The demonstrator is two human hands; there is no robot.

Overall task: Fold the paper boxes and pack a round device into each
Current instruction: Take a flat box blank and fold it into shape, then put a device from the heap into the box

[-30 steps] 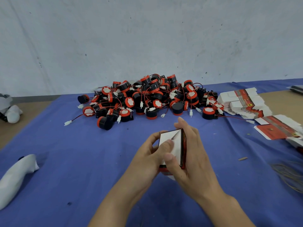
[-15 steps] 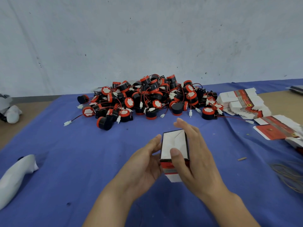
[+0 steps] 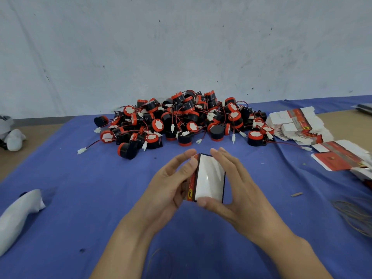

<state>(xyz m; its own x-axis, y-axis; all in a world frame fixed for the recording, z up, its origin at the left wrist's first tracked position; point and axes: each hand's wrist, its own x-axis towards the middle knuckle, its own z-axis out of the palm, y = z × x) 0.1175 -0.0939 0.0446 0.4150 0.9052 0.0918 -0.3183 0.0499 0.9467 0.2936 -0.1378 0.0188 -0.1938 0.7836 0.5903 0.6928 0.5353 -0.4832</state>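
A small paper box (image 3: 209, 178), white on its near face with red and black sides, is held above the blue cloth between both hands. My left hand (image 3: 171, 188) grips its left red side, thumb on the upper edge. My right hand (image 3: 237, 188) holds its right side, thumb under the lower corner, fingers at the top. Behind lies a heap of round black-and-red devices (image 3: 181, 121) with red wires and white plugs. Flat unfolded boxes (image 3: 298, 125) are stacked at the right.
More flat boxes (image 3: 342, 158) lie at the far right edge. A white cloth bundle (image 3: 18, 214) sits at the left, another white object (image 3: 12, 137) farther back left. Thin rubber bands (image 3: 354, 216) lie at the right. A grey wall stands behind the table.
The box has been turned and opened out between the hands, its white face now broad toward me. My left thumb moved to the box's upper left edge.
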